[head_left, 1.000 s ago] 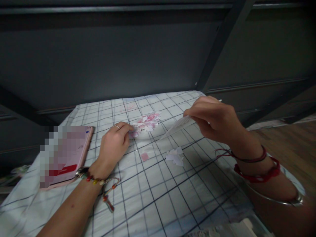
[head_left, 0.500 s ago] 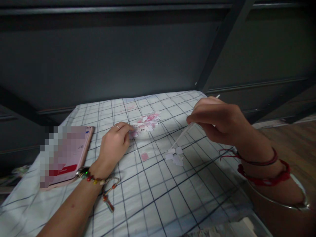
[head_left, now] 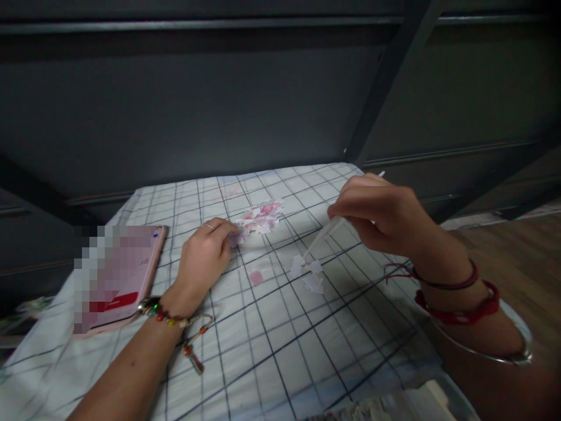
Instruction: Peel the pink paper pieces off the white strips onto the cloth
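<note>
My right hand pinches slim white tweezers, their tips pointing down at a few small white paper scraps. One scrap sits right by the tips; whether they grip it is too blurred to tell. With its fingers curled, my left hand rests on the cloth, and its fingertips touch the near-left end of a strip of overlapping pink and white paper bits. What lies under those fingertips is hidden. A single pink square lies flat between the hands.
A pink-edged phone, partly pixelated, lies left of my left wrist. White checked cloth covers the table. A dark panelled wall stands behind it. At the front edge is a container with papery contents.
A white scrap near the tweezer tips has shifted slightly left, apart from the other scraps. My right hand has moved a little left in view; my left hand stays put.
</note>
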`<action>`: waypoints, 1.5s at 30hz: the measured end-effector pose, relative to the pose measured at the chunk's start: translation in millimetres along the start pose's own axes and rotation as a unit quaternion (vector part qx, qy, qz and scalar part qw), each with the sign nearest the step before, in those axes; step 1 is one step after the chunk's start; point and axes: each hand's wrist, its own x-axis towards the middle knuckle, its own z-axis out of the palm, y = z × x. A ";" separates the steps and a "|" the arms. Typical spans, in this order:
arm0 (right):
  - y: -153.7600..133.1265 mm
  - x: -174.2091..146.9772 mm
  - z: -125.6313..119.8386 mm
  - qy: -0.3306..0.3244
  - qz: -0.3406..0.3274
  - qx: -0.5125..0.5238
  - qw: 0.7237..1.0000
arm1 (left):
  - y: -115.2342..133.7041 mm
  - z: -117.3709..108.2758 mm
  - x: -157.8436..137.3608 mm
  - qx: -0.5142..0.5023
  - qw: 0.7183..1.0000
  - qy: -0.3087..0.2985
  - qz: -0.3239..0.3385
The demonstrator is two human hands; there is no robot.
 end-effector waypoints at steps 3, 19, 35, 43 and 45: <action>1.9 -0.6 0.5 0.018 -0.015 -0.056 0.998 | 0.7 -1.3 -0.5 -0.006 1.000 0.000 0.001; -1.2 -0.2 -0.7 0.021 -0.004 -0.019 1.000 | 0.3 -2.0 -0.9 -0.010 1.000 0.007 0.007; -3.0 0.4 0.5 0.003 -0.017 -0.021 1.000 | -0.4 -2.3 -0.6 -0.017 1.000 0.008 0.005; 3.2 -4.5 -4.2 0.023 -0.009 -0.074 0.997 | -1.1 -1.6 -1.3 -0.015 1.000 0.003 0.005; 3.9 -4.7 -4.0 0.022 -0.018 -0.079 0.997 | -0.9 -1.7 -1.4 -0.018 1.000 0.003 0.006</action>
